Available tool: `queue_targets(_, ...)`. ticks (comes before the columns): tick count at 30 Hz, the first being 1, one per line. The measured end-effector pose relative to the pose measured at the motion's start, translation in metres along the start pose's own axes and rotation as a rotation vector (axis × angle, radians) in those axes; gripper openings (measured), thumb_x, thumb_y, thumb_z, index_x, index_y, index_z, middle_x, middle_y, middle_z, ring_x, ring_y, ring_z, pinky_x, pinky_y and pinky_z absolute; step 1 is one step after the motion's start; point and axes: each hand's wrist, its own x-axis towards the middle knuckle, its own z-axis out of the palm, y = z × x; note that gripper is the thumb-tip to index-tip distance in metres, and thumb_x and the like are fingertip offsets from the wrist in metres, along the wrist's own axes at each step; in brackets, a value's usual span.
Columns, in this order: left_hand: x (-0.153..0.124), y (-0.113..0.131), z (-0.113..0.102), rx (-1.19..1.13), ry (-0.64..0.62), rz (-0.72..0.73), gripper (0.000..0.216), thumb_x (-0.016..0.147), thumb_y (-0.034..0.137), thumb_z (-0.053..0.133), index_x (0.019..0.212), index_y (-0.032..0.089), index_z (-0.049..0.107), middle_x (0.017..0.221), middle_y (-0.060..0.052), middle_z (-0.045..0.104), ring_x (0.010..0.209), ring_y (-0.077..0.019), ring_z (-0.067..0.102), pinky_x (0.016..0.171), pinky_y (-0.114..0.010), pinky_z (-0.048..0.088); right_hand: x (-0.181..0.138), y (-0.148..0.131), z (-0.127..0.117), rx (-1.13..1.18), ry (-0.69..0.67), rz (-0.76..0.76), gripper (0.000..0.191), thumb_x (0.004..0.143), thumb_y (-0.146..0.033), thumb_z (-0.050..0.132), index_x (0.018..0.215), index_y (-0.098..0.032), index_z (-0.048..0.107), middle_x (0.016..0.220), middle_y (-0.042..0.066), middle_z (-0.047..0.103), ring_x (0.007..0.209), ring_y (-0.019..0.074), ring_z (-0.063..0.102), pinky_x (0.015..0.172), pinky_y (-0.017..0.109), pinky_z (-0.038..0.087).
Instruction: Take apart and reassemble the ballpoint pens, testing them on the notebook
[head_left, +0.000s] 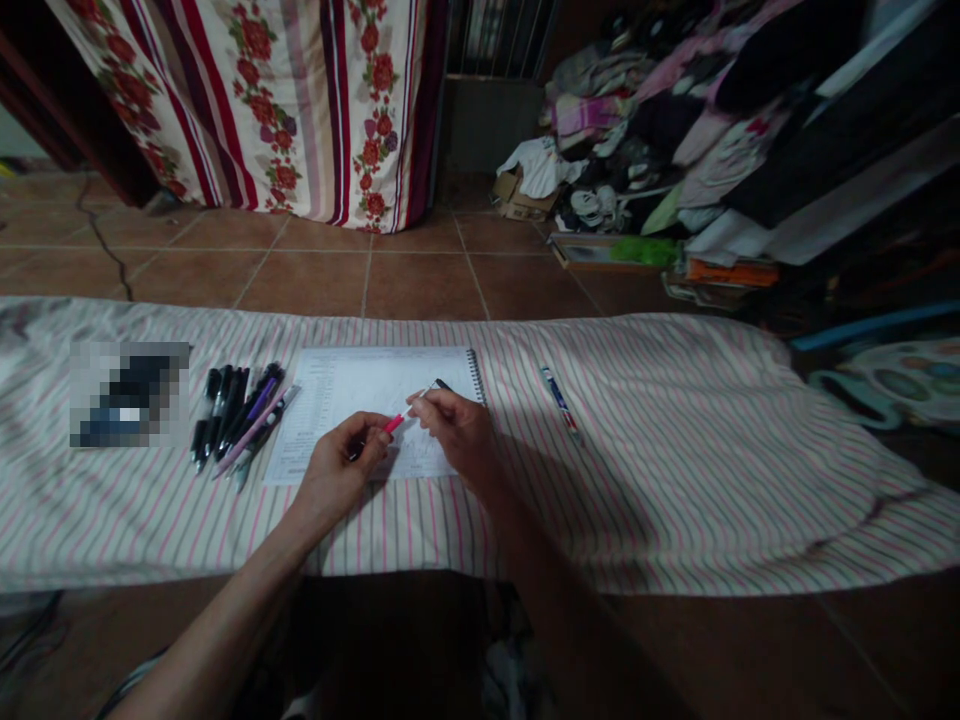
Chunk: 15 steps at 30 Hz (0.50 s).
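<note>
The left hand (341,467) and the right hand (459,430) are both closing narrowly on one pink-banded pen (395,423), holding it just above a spiral notebook (375,390). The left hand is gripping the pen's lower part between thumb and fingers, while the right hand is pinching it nearer the far end, so the pen is being held between the two hands rather than resting on the page. Its long axis is running diagonally across the notebook, with the dark far tip pointing up and to the right, toward the spiral binding.

The notebook is lying open on a striped bedsheet (675,500), with printed lines showing on its page. A bundle of pens (236,415) is lying side by side just left of the notebook, their tips pointing toward the person, which is keeping them within easy reach of the left hand. A single blue-and-white pen (559,402) is lying alone just right of the notebook, slanting across the sheet. Beyond the notebook, a tiled floor (420,280) is stretching toward a heap of clothes (637,130).
</note>
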Motion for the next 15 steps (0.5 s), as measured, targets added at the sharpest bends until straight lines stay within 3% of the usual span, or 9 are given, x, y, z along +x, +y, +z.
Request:
queue_targets(6,0.0005,-0.0024,0.0006,-0.026,-0.001,-0.001,0.018,0.076,0.034,0.059,0.084,0.018,0.063,0.065,0.001,0.06,0.057,-0.0113,0.054,0.055,-0.024,0.041,0.0001,0.0003,0.0003,0.093,0.005,0.077,0.023,0.077,-0.039,0.057,0.069,-0.02,0.067,0.067,0.001,0.065,0.056,0.0105,0.051,0.052,0.022,0.04)
queue_targets(15,0.0012,-0.002,-0.0004,-0.007,-0.007,0.006,0.019,0.077,0.034,0.058,0.085,0.018,0.063,0.068,0.0,0.061,0.058,-0.0113,0.054,0.057,-0.024,0.042,-0.0004,0.0017,0.0018,0.043,-0.012,0.009,0.024,0.078,-0.038,0.055,0.069,-0.019,0.066,0.065,0.001,0.063,0.058,0.011,0.05,0.053,0.024,0.038)
